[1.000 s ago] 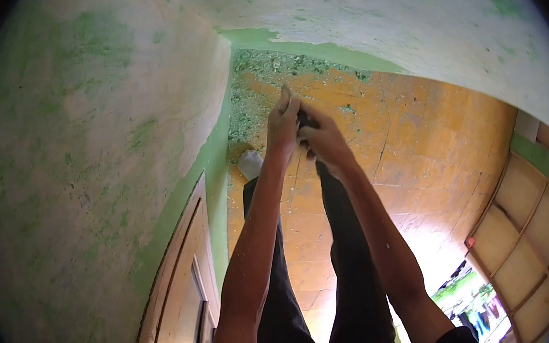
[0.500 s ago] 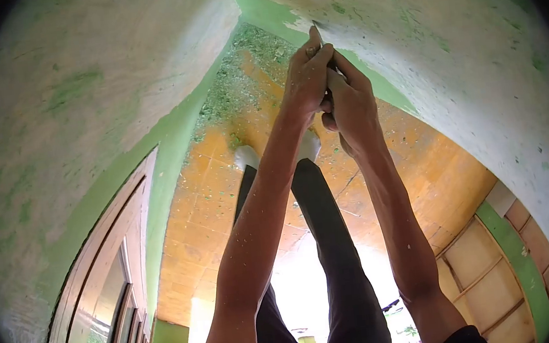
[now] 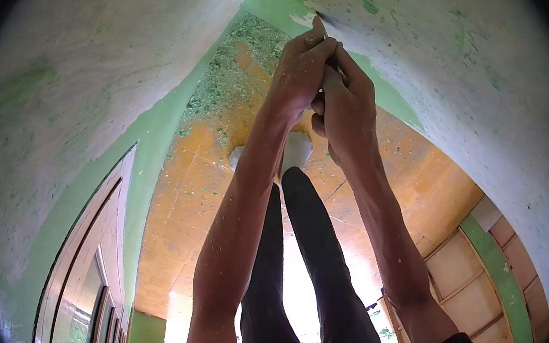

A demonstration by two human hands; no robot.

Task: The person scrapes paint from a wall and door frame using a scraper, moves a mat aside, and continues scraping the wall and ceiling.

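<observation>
Both my hands are together at the lower edge of the bare wall (image 3: 433, 27) on the right. My left hand (image 3: 297, 72) is closed, its fingers around a thin scraper-like tool (image 3: 319, 17) whose dark tip meets the wall. My right hand (image 3: 350, 106) is closed just behind and below it, touching my left hand; its fingers seem to grip the same tool, mostly hidden by the hands. Beside the tip, green paint (image 3: 277, 4) has a ragged, chipped edge against the pale surface.
Green paint flakes (image 3: 212, 84) cover the orange tiled floor (image 3: 177, 202) in the corner. My feet in pale footwear (image 3: 297, 149) stand below my hands. A wooden window frame (image 3: 76, 259) is at the left, and tan panels with a green strip (image 3: 495, 269) are at the lower right.
The view has shifted and turned a little. My hands stay together with the tool tip against the wall, slightly higher in view. My legs and feet appear closer together.
</observation>
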